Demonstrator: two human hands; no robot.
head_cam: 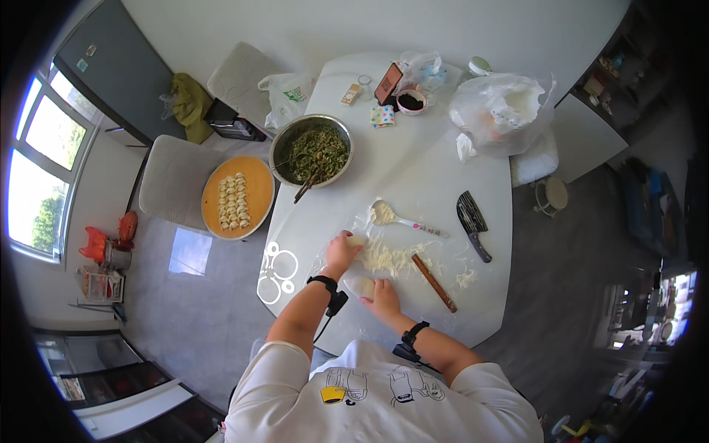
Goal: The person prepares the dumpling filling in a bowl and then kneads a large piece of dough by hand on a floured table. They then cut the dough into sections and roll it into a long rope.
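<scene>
My left hand grips a pale piece of dough at the edge of the floured patch. Closer to my body, my right hand has its fingers around a larger, smooth lump of dough. The two pieces are apart. Loose flour is spread over the white table beside both hands. A wooden rolling pin lies to the right of them. Beyond the flour rests a white spoon heaped with flour, its handle patterned. A dark cleaver dusted with flour lies farther right.
A steel bowl of chopped green filling stands at the table's left edge, chopsticks in it. Left of the table, a round board bears rows of dumplings. A plastic bag, pink bowl and propped phone are at the back.
</scene>
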